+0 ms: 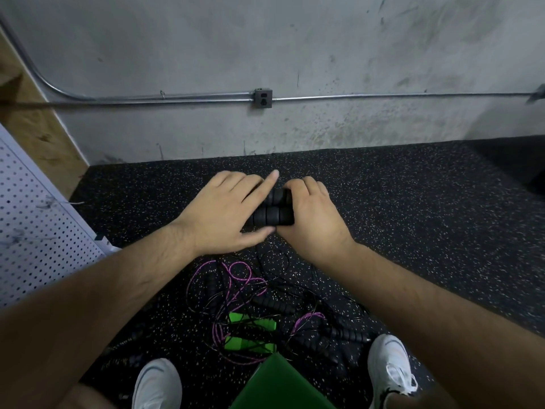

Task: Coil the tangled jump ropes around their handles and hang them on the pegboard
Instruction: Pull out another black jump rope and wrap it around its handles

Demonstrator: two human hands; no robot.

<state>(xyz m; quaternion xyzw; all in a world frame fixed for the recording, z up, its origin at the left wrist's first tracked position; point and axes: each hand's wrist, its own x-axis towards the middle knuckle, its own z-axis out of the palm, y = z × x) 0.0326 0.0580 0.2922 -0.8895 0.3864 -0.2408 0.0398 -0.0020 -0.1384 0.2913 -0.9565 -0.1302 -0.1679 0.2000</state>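
My left hand (224, 211) and right hand (312, 219) both clasp the paired black ribbed handles (272, 215) near the rubber floor's (413, 202) far edge. They're probably light, grippy foam, best held mid-length while the limp cord (267, 255) trails down.

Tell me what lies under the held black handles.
Speckled floor and thin black cord running toward the tangled pile. The left hand and right hand cover the ends of the handles.

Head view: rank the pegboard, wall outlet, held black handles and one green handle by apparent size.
1. pegboard, largest, though cropped.
2. black handles and green handle: these look alike and the black pair is partly hidden, so they are left unranked.
3. wall outlet, smallest.
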